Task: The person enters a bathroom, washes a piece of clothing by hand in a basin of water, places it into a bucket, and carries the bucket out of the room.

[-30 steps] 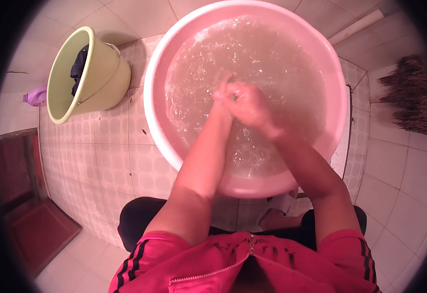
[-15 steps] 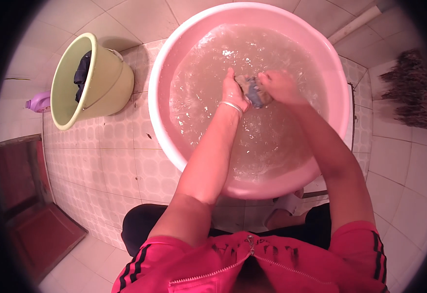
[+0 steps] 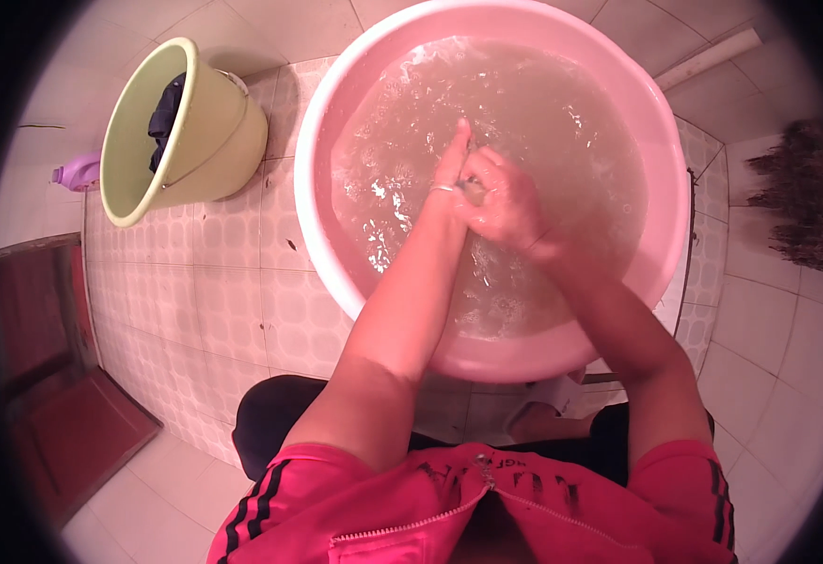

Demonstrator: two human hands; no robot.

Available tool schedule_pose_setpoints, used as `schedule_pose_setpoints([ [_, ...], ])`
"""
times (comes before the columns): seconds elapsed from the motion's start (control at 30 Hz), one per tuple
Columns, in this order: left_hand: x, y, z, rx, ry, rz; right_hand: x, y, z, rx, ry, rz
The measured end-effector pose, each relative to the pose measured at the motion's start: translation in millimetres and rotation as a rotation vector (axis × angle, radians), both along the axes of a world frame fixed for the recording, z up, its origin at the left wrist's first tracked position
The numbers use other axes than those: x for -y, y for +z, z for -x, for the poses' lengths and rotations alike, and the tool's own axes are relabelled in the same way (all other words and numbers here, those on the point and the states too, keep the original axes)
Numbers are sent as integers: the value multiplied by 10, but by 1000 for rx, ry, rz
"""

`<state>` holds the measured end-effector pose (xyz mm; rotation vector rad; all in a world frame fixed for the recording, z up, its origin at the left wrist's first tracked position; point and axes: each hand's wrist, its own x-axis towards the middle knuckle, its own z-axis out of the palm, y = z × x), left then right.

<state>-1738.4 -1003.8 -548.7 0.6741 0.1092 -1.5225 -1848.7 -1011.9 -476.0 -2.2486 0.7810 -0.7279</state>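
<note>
A wide pink basin (image 3: 317,188) full of cloudy water (image 3: 543,122) stands in front of me. Over the middle of it my two hands are pressed together around a small wet grey-blue cloth (image 3: 474,191), most of which they hide. My left hand (image 3: 453,162), thumb pointing up and away, has the cloth against its palm. Curled over the cloth from the right is my right hand (image 3: 507,201), its fingers bent and its knuckles close to my left wrist, where a light bangle (image 3: 443,188) sits.
Left of the basin, a pale green bucket (image 3: 233,132) with a wire handle holds dark clothing (image 3: 165,117). Beside it is a purple bottle (image 3: 79,173). A dark bristly brush or broom head (image 3: 797,193) is at the right wall. Patterned tiles (image 3: 228,305) cover the floor.
My right hand has come left and nearer to me, closing over the cloth that showed between the hands before. The whole view has shifted slightly.
</note>
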Motion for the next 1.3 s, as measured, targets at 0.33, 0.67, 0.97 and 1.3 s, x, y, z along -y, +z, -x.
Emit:
schedule_pose_setpoints([
  [0.33,260,264,320,155,-83,-313,139,-174,-60,11,-228,-37],
  [0.67,385,133,-260,365,-403,-214,502,-610,296,-87,-316,-548],
  [0.97,-43,397,-350,416,-633,-42,487,-862,302,253,-240,-781],
  [1.3,249,5,-486,450,-252,-164,767,-787,413,617,-324,-1075],
])
